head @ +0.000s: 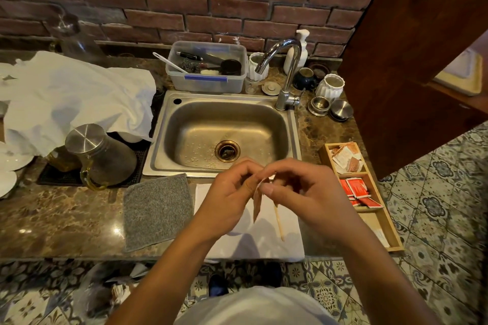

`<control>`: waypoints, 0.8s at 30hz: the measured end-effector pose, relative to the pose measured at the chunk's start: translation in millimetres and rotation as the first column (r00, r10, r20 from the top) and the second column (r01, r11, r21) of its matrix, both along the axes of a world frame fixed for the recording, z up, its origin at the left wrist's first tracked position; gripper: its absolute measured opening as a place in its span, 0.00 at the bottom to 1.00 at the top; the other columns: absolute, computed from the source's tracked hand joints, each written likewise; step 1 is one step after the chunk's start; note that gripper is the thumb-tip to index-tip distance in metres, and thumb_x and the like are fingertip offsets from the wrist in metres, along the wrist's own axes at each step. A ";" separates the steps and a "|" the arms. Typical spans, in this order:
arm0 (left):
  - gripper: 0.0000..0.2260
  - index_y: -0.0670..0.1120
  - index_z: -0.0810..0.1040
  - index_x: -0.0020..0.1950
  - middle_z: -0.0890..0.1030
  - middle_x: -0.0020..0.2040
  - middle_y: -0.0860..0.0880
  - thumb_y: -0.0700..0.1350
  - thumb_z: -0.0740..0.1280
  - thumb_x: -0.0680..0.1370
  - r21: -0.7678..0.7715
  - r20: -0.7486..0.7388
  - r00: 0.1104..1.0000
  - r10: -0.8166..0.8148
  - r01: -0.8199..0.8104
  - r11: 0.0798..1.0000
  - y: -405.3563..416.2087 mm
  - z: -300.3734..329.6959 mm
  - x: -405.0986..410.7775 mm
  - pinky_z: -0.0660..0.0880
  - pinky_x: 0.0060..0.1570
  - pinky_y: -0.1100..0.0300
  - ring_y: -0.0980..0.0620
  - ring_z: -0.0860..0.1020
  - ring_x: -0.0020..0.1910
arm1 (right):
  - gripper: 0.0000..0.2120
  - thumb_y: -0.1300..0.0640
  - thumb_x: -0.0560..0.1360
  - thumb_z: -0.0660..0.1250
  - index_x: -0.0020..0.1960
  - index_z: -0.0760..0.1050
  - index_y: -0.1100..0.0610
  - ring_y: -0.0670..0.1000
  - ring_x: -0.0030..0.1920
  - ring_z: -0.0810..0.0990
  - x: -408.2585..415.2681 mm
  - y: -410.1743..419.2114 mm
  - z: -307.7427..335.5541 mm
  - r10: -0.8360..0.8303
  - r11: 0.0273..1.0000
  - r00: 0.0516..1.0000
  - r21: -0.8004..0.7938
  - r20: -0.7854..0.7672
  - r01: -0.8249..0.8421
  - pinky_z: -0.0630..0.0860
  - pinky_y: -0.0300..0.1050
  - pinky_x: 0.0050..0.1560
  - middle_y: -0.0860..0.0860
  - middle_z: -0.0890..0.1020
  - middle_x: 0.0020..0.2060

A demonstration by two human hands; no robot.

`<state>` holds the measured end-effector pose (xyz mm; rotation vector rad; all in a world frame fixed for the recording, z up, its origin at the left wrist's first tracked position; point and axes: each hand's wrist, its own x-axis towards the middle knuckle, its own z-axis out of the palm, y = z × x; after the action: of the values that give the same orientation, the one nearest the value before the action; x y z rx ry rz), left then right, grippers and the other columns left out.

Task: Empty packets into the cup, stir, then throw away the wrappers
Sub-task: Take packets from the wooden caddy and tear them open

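Two hands pinch one brown packet [257,199] above the white cloth [287,235], poised to tear it.

Both grips are clamped on the packet's top edge: the left hand [228,194] holds one side and the right hand [298,190] the other, thumbs and fingertips close together, which I judge suits ripping the top open. The packet hangs edge-on, slim and tan with a pale upper rim; whether it is already torn is hard to tell. A wooden stirrer [279,223] slants down below the right hand, probably tucked in its fingers for stirring later. No cup is visible, possibly hidden beneath the hands. More packets [355,187], red and pale, wait in the wooden tray [388,221] on the counter [66,219] at right, near the sink [227,134].
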<state>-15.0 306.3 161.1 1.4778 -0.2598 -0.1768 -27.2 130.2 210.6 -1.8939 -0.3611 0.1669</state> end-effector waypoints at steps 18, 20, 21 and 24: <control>0.06 0.46 0.84 0.47 0.83 0.46 0.47 0.48 0.71 0.75 0.047 0.093 0.994 0.063 -0.068 0.997 15.2 11.9 -2.2 0.77 0.49 0.55 0.52 0.81 0.46 | 0.06 0.51 0.75 0.73 0.48 0.87 0.52 0.46 0.30 0.74 8.1 -15.7 9.6 -0.073 0.990 0.997 -0.119 -0.013 0.070 0.69 0.34 0.32 0.52 0.82 0.31; 0.09 0.44 0.84 0.47 0.84 0.46 0.46 0.48 0.71 0.74 -0.015 0.039 0.995 0.088 -0.087 0.996 16.0 10.3 -2.5 0.78 0.49 0.54 0.52 0.81 0.46 | 0.06 0.50 0.75 0.73 0.48 0.86 0.51 0.49 0.29 0.73 7.8 -17.0 9.5 -0.053 0.987 0.998 -0.153 -0.026 0.049 0.68 0.35 0.31 0.53 0.80 0.30; 0.09 0.44 0.84 0.48 0.84 0.46 0.47 0.48 0.71 0.74 -0.009 0.033 0.995 0.089 -0.089 0.996 16.0 9.3 -2.6 0.78 0.49 0.54 0.52 0.81 0.47 | 0.06 0.50 0.75 0.73 0.48 0.86 0.51 0.50 0.30 0.73 7.6 -17.6 9.2 -0.048 0.984 0.998 -0.171 -0.028 0.043 0.69 0.36 0.31 0.53 0.80 0.31; 0.08 0.45 0.85 0.49 0.83 0.47 0.47 0.47 0.72 0.75 0.053 0.067 0.994 0.087 -0.090 0.994 15.0 9.4 -2.1 0.79 0.49 0.57 0.50 0.81 0.45 | 0.04 0.50 0.76 0.73 0.48 0.84 0.50 0.47 0.30 0.74 6.9 -16.3 7.5 -0.027 0.975 1.000 -0.222 0.004 0.027 0.69 0.35 0.31 0.49 0.80 0.31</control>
<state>-17.1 321.3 170.5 1.5494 -0.2424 -0.0654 -20.3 113.9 218.2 -2.1192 -0.3280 0.1946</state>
